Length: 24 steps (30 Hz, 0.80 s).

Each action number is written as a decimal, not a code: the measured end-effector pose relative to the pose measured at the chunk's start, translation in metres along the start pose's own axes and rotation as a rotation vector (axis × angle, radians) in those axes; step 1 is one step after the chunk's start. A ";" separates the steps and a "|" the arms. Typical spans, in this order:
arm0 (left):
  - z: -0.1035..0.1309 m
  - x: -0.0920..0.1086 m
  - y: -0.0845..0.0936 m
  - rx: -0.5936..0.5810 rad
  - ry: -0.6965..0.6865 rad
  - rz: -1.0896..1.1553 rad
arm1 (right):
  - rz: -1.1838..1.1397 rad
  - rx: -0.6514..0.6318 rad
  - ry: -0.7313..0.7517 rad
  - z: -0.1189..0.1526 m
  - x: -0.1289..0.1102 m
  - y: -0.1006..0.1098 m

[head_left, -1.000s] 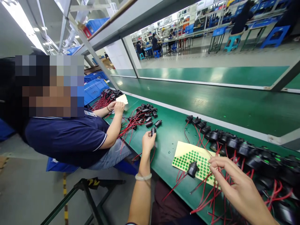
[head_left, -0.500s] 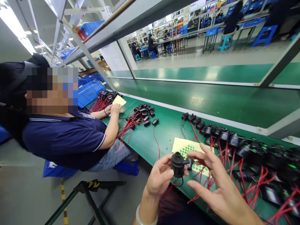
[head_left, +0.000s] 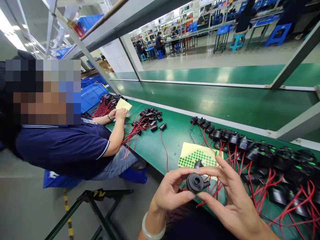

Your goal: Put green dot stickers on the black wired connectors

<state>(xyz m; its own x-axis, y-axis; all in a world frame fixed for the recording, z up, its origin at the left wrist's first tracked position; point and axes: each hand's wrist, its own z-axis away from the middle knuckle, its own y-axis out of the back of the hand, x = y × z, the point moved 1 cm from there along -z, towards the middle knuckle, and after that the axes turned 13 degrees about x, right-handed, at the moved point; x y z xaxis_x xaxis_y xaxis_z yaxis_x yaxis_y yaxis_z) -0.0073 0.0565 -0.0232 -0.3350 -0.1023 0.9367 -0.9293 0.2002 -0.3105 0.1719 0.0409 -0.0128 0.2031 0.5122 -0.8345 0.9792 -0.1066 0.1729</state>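
Both hands (head_left: 200, 196) meet low over the bench, fingers (head_left: 181, 198) pinching a black part (head_left: 195, 183).

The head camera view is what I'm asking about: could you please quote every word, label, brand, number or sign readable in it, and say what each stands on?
No text can be read with certainty.
Blue bin: a dark marking, too blurred to read.
Badge on the neighbouring person: too small to read.
Green surface behind the bench: faint pale marks, not legible.
Yellow sheet: green dots, no lettering visible.
Held black part: none visible.
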 end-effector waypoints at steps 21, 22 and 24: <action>0.007 0.001 -0.032 0.214 0.380 0.533 | 0.103 0.206 -0.064 -0.029 -0.012 0.043; 0.009 0.002 -0.033 0.191 0.318 0.462 | 0.126 0.182 -0.036 -0.031 -0.015 0.045; 0.013 0.006 -0.034 0.142 0.238 0.312 | 0.185 0.119 0.023 -0.032 -0.023 0.049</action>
<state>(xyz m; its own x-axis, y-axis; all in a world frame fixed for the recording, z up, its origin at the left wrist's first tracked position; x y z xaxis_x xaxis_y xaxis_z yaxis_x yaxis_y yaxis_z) 0.0203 0.0363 -0.0090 -0.5743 0.1735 0.8001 -0.8066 0.0476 -0.5892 0.2155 0.0514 0.0316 0.3810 0.4935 -0.7818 0.9183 -0.3000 0.2582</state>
